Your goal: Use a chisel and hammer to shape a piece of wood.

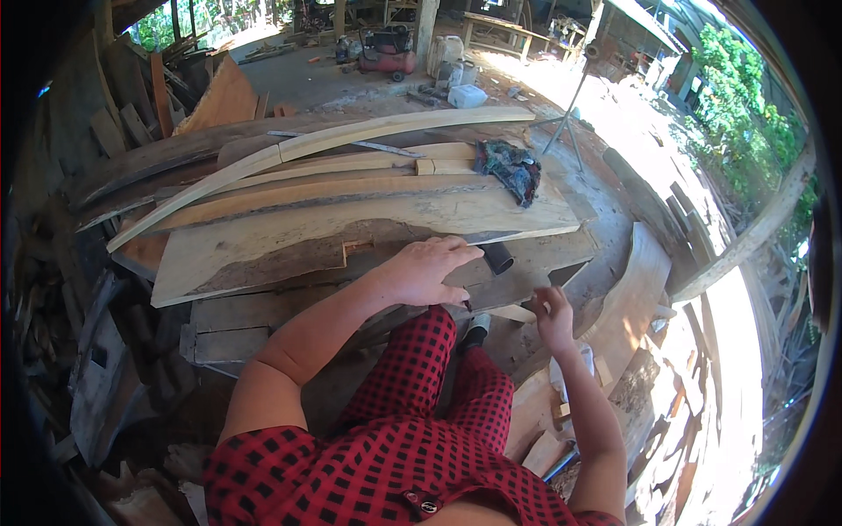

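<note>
My left arm point(329, 311) is bent at the elbow, kinda angled across my front, left hand point(428, 270) palm down with the thumb spread off the fingers. Right forearm point(596, 408) points forward, right hand point(553, 323) loosely curled, wrist a bit cocked.

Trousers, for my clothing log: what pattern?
The trousers have black checks on red, shown best in the head view.

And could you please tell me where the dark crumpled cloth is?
In the head view, the crumpled cloth lies right of centre, toward the right end of the pale boards, beyond the left hand.
</note>
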Available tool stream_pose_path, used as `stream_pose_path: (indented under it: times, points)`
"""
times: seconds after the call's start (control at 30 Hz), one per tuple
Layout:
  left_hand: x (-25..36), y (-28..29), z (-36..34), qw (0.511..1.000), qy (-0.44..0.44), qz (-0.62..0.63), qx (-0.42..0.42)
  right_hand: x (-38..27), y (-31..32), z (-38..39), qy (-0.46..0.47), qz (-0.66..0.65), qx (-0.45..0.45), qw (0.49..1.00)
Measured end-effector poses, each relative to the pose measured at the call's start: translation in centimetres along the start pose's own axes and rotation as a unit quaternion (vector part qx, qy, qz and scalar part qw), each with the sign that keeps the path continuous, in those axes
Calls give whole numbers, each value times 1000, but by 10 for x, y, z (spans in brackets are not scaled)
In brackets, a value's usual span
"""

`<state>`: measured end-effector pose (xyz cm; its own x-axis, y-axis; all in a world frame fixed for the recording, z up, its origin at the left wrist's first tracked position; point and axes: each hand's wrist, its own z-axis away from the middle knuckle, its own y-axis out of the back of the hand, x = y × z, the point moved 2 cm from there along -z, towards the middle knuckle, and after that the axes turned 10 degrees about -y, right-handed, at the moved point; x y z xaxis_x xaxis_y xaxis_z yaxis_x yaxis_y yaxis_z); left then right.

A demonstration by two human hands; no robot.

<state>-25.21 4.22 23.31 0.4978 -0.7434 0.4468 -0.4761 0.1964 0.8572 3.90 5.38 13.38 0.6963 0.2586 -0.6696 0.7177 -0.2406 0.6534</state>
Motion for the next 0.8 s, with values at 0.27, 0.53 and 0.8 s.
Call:
stream_pose_path:
  times: [0.27,0.53,0.8]
  points:
    - [-34,14,-11,982,77,-164,61,87,-28,156,-131,126,-136,974]
    - [-36,-16,-18,940,102,-315,85,124,6,289,-377,45,-26,925]
    - [-34,-26,-27,933,113,-314,132,155,8,397,-517,300,-56,800]
